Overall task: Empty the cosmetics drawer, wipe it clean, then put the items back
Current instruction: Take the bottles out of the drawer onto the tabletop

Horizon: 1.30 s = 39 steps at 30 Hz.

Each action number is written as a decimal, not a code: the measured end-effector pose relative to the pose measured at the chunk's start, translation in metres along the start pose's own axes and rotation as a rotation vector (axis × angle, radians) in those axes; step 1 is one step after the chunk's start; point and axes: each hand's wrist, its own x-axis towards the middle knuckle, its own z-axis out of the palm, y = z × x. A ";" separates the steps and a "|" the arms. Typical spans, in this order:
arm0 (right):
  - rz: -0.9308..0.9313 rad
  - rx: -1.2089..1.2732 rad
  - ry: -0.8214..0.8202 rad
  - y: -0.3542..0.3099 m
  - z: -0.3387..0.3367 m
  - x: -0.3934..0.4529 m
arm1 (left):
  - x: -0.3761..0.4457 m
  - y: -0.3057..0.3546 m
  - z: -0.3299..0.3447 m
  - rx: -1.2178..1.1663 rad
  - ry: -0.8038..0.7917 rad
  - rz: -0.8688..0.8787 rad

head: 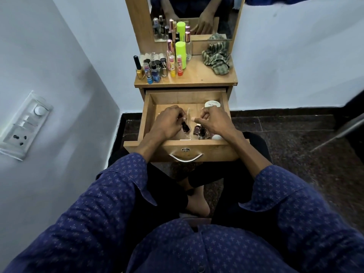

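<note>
1. Wooden dresser top point(199, 75) carries cosmetics and striped cloth point(216, 56).
2. Open drawer point(185, 148): left hand point(169, 121) grips dark nail polish bottle point(185, 127).
3. Right hand point(214, 121) pinches something small, unidentifiable, above more bottles point(200, 132).

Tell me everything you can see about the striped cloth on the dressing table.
The striped cloth is a soft fabric rag with dull green and beige stripes, crumpled in a loose heap. It lies on the right rear of the wooden tabletop, its back edge against the base of the mirror, which reflects part of it. Neither hand touches it, and it sits apart from the bottles on the left.
</note>
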 end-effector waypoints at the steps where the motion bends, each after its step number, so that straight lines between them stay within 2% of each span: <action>1: -0.008 0.007 -0.050 0.001 -0.004 -0.004 | 0.000 0.000 0.002 -0.011 0.012 0.001; 6: -0.078 0.037 -0.226 0.001 -0.007 -0.014 | -0.002 -0.003 0.005 -0.056 0.030 0.018; 11: -0.134 -0.026 -0.201 -0.005 -0.005 -0.013 | -0.004 -0.001 0.005 -0.088 0.010 -0.002; 17: -0.194 0.056 -0.206 -0.001 -0.007 -0.012 | -0.004 -0.003 0.003 -0.119 -0.031 -0.063; 20: -0.168 0.159 -0.099 -0.004 -0.008 -0.007 | -0.003 -0.001 -0.004 -0.117 0.027 -0.029; 25: -0.197 0.274 0.115 -0.024 -0.016 0.011 | 0.009 0.007 -0.033 -0.116 0.258 0.069; 31: -0.257 0.364 0.337 -0.072 -0.033 0.050 | 0.041 0.002 -0.078 -0.192 0.510 -0.005; 35: -0.291 0.335 0.389 -0.096 -0.032 0.077 | 0.054 -0.003 -0.095 -0.248 0.570 -0.058; 39: -0.287 0.306 0.409 -0.109 -0.026 0.093 | 0.064 -0.008 -0.102 -0.220 0.542 -0.090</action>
